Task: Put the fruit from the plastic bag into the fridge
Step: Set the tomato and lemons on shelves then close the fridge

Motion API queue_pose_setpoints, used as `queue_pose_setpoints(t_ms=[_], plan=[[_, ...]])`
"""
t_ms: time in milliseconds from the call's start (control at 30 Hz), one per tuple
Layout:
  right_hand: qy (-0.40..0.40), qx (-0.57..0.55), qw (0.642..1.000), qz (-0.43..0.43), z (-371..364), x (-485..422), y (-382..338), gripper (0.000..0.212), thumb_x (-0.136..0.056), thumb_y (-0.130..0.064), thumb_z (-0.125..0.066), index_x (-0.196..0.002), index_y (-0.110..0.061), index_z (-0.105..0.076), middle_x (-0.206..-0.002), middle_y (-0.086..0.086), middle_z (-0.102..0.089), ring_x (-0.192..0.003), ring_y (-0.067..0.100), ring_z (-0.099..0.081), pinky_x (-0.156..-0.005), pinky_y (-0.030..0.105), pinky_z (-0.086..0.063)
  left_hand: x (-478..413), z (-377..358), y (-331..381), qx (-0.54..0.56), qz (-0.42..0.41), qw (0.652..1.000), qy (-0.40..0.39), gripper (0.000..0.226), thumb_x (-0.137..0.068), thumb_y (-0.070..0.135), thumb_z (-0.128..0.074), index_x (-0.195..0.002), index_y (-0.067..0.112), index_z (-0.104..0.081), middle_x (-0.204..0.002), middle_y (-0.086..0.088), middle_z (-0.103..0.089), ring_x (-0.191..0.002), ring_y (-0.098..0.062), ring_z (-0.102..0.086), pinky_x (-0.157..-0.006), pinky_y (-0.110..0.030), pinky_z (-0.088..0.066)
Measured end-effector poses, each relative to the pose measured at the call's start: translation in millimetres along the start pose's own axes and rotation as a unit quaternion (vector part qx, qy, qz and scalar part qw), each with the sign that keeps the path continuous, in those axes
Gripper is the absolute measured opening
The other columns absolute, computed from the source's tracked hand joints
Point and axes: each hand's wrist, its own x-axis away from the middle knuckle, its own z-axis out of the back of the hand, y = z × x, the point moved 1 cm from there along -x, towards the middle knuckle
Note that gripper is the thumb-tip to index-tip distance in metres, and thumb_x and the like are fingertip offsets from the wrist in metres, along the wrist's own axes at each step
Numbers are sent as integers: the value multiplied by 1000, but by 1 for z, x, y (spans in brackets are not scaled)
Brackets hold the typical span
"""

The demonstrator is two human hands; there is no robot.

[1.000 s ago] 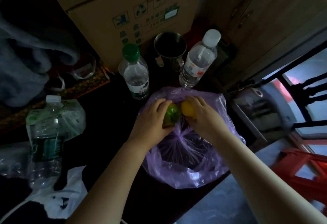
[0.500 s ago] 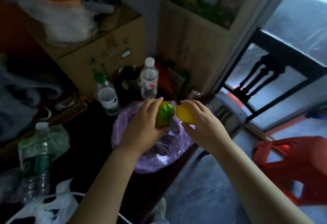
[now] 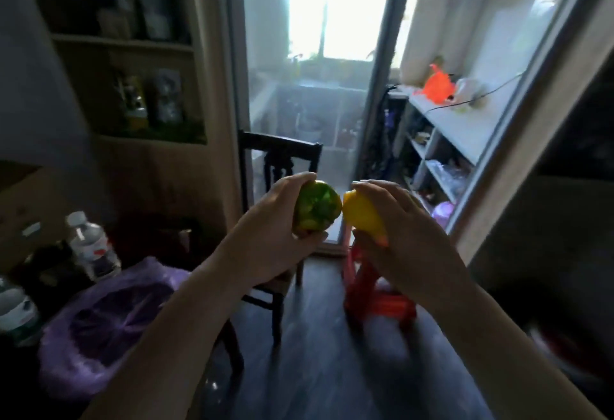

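Observation:
My left hand [image 3: 265, 240] grips a round green fruit [image 3: 317, 209], held up at chest height in mid-frame. Right beside it, my right hand [image 3: 408, 237] holds a yellow fruit [image 3: 362, 217]; the two fruits almost touch. The purple plastic bag [image 3: 99, 320] lies open on the dark table at lower left, well below and left of both hands. No fridge is recognisable in this view.
A dark wooden chair [image 3: 282, 167] stands straight ahead before a glass door [image 3: 319, 87]. A red plastic stool [image 3: 375, 290] sits on the floor under my right hand. Water bottles [image 3: 93, 247] stand by the bag. White shelves [image 3: 465, 114] with clutter run along the right.
Both hands lifted the fruits out of the bag and carried them up and right, away from the table. My view swung up from the tabletop toward the door.

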Motion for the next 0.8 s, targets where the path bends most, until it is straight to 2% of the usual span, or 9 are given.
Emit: queue_pose_setpoints(t_ms=[67, 167, 333, 400, 467, 533, 733, 800], plan=[[25, 41, 999, -26, 52, 22, 9, 55, -79, -20, -67, -131, -19, -48, -132, -3, -51, -118, 21, -51, -93, 31, -46, -17, -8, 45, 19, -62, 998, -18, 75, -73, 32, -77, -137, 22, -39, -131, 4, -47, -105, 1, -45, -84, 3, -29], [43, 100, 992, -66, 119, 50, 19, 57, -79, -23, -67, -132, -23, -45, -132, -5, -49, -120, 17, -48, -94, 32, -45, -43, -18, 108, 47, -139, 988, -43, 76, -72, 30, -78, -137, 22, -40, -125, 8, -48, -106, -3, -47, -88, -6, -34], [79, 152, 973, -153, 206, 93, 25, 57, -79, -27, -71, -129, -24, -45, -127, -4, -51, -114, 14, -50, -92, 31, -44, -79, -48, 195, 113, -260, 954, -96, 76, -71, 37, -78, -136, 23, -42, -130, 4, -48, -112, -9, -52, -94, -22, -46], [88, 156, 962, -205, 228, 106, 29, 60, -78, -35, -71, -131, -30, -42, -128, -9, -49, -114, 9, -48, -94, 32, -45, -86, -56, 221, 135, -286, 941, -119, 77, -69, 46, -76, -136, 27, -42, -127, 9, -48, -110, -7, -51, -92, -21, -46], [117, 193, 934, -276, 263, 132, 29, 64, -78, -43, -70, -133, -35, -38, -131, -15, -45, -115, 3, -45, -95, 31, -44, -94, -71, 265, 152, -343, 914, -155, 81, -65, 61, -66, -136, 31, -41, -125, 13, -49, -109, -5, -52, -91, -23, -46], [88, 190, 933, -294, 272, 137, 27, 65, -79, -46, -68, -134, -36, -35, -133, -16, -43, -112, 0, -44, -91, 25, -43, -95, -77, 273, 190, -351, 904, -153, 83, -62, 66, -59, -135, 31, -42, -124, 12, -52, -109, -3, -53, -92, -25, -47], [71, 289, 884, -361, 322, 198, 3, 57, -86, -43, -60, -135, -32, -35, -133, -12, -45, -107, -7, -39, -84, 11, -37, -81, -121, 343, 266, -430, 832, -229, 84, -62, 70, -58, -135, 34, -41, -126, 16, -50, -108, 2, -53, -91, -22, -48], [57, 309, 871, -377, 337, 217, -12, 56, -86, -39, -62, -135, -31, -36, -133, -11, -46, -108, -5, -40, -83, 9, -37, -70, -131, 365, 268, -463, 811, -237, 85, -62, 74, -55, -136, 35, -39, -126, 19, -48, -106, 3, -53, -88, -17, -48]])
